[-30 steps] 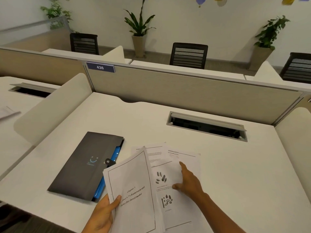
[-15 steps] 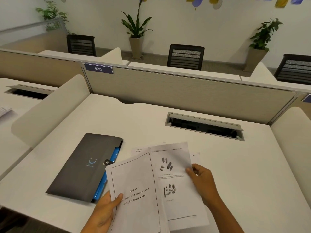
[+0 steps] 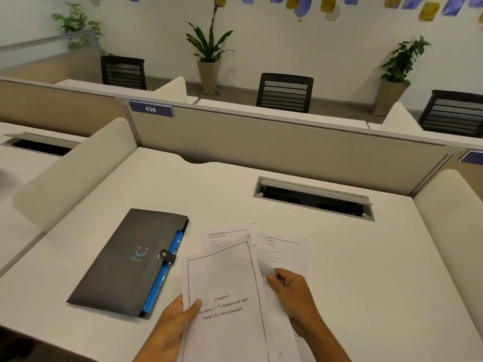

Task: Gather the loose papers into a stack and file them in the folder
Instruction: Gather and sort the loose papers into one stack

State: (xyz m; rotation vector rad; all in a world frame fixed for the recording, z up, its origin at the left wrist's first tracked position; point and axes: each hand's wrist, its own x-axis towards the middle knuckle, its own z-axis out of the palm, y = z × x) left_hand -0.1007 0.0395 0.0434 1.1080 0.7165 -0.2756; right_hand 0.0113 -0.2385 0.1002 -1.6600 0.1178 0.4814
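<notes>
My left hand (image 3: pixel 170 327) grips the lower left edge of a printed sheet titled "Chapter 3" (image 3: pixel 227 291), held above the desk's near edge. My right hand (image 3: pixel 292 291) pinches a second sheet (image 3: pixel 264 259) by its right edge, tucked just behind the first. Two more printed papers lie flat on the desk behind them, one (image 3: pixel 219 237) at the left and one (image 3: pixel 286 250) at the right. The dark grey folder (image 3: pixel 128 259) lies closed at the left, its snap tab fastened and blue pockets showing along its right side.
The white desk (image 3: pixel 366 270) has an open cable tray (image 3: pixel 313 198) toward the back right. Curved white side dividers (image 3: pixel 68 176) stand on both sides and a beige partition (image 3: pixel 287 150) labelled 436 closes the back. Chairs and potted plants stand beyond.
My right hand lifted the sheet with pictures off the desk and brought it left behind the sheet in my left hand. The two papers under it are now uncovered.
</notes>
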